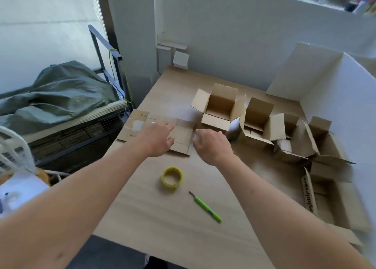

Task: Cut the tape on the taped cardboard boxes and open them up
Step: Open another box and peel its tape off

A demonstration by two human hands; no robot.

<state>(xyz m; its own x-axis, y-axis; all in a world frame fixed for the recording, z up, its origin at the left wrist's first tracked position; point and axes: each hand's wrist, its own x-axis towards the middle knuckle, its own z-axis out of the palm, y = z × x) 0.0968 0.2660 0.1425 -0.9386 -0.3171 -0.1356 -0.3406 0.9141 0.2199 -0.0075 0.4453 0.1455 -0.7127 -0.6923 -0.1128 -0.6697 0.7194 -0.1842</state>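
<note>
Daylight washes our pale wooden table (142, 218), white partitions (234, 35) behind. Our left hand (157, 135) lies loose-fingered on the flattened cardboard box (182, 135); our right hand (211, 144) hovers beside it, curled, holding nothing.

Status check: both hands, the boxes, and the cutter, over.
Left hand open on flattened cardboard; right hand loosely curled, empty. Open boxes behind. Green cutter and tape roll untouched on table.

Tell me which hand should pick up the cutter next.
Right, probably. The cutter lies on the table nearer the right hand, which holds nothing, while the left hand rests on the box.
</note>
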